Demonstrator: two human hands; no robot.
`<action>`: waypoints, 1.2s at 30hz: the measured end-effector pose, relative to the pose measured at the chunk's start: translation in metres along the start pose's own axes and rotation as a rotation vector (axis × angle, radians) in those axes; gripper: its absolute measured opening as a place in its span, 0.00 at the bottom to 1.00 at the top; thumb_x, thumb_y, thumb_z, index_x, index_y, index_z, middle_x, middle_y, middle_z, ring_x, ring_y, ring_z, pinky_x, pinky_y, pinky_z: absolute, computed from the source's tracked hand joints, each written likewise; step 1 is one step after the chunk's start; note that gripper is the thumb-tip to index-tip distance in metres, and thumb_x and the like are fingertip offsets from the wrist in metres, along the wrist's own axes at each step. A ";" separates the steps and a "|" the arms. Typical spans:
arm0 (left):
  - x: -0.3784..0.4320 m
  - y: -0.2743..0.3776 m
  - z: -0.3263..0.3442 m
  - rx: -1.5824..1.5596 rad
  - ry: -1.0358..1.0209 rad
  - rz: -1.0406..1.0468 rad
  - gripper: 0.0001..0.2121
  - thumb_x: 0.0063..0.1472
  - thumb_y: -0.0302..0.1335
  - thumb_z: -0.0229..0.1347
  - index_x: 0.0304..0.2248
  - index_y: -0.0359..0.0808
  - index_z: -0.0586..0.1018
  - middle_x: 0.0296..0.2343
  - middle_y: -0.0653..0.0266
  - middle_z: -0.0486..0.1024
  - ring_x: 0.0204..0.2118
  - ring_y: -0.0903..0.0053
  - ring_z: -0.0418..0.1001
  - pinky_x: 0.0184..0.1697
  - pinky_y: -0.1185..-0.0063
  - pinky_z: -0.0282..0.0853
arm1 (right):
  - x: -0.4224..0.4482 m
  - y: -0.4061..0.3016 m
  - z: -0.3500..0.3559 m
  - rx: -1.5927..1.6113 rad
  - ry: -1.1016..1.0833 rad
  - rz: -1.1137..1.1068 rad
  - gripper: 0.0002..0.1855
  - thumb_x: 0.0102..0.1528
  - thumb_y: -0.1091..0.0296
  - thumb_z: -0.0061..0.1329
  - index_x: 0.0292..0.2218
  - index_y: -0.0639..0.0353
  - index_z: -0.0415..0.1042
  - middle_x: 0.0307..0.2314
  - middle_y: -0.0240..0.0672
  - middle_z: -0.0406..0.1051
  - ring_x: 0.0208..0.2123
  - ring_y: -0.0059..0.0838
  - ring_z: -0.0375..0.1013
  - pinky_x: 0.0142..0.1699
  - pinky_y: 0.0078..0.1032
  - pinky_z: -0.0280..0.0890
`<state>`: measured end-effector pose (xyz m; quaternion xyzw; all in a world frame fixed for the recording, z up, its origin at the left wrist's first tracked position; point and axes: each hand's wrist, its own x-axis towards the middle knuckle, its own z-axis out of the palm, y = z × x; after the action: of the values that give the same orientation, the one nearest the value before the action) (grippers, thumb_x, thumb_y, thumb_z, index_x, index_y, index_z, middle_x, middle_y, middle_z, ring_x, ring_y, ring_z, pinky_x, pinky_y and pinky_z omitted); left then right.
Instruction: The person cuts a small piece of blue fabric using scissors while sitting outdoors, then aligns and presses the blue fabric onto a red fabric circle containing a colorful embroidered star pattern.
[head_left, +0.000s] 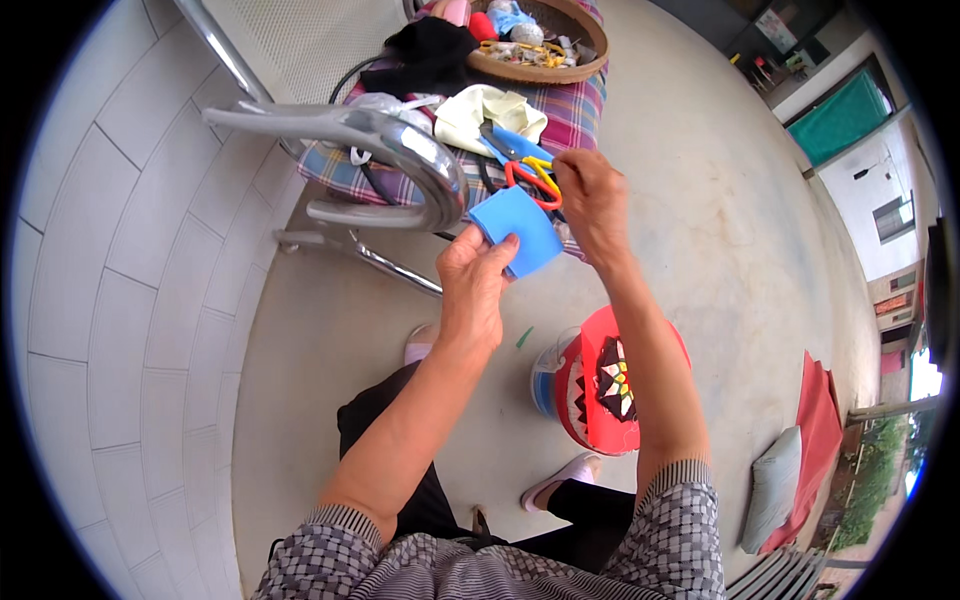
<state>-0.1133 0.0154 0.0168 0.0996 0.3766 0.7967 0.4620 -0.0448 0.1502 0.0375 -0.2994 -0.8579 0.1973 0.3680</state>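
Note:
My left hand grips a small stack of blue square pieces, thumb on top; whether they are cloth or paper is unclear. My right hand has its fingers curled beside the scissors, which have red and yellow handles. Its fingertips reach the yellow handle's edge in the picture, but whether they hold anything is hidden. More blue material lies under the scissors. Behind them a crumpled pale yellow cloth rests on a plaid cover.
A round woven basket with sewing odds and ends stands beyond, beside black cloth. A chrome chair armrest curves in at left. Below my right forearm is a bucket topped with red sheeting and a patchwork piece.

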 end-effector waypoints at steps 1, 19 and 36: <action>0.000 0.001 0.001 0.020 -0.001 0.018 0.14 0.55 0.17 0.47 0.43 0.29 0.71 0.37 0.65 0.72 0.36 0.83 0.70 0.40 0.82 0.67 | -0.008 -0.011 -0.012 0.166 -0.020 0.079 0.06 0.47 0.70 0.48 0.29 0.62 0.70 0.25 0.42 0.69 0.26 0.43 0.71 0.31 0.31 0.66; -0.008 -0.039 0.006 0.318 -0.170 0.193 0.10 0.58 0.23 0.47 0.19 0.31 0.68 0.14 0.75 0.60 0.17 0.90 0.55 0.18 0.84 0.52 | -0.073 -0.011 -0.049 0.295 -0.192 0.226 0.04 0.48 0.78 0.43 0.26 0.68 0.69 0.14 0.30 0.67 0.17 0.15 0.66 0.22 0.15 0.60; 0.095 -0.035 -0.004 0.310 0.112 -0.018 0.23 0.60 0.36 0.49 0.46 0.25 0.63 0.44 0.47 0.65 0.48 0.65 0.65 0.48 0.72 0.64 | -0.104 0.038 -0.085 1.347 -0.082 0.568 0.13 0.46 0.76 0.39 0.35 0.64 0.70 0.26 0.29 0.70 0.28 0.19 0.69 0.36 0.20 0.66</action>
<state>-0.1448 0.1010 -0.0279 0.1217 0.5211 0.7292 0.4265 0.0905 0.1197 0.0181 -0.2116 -0.4530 0.7808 0.3747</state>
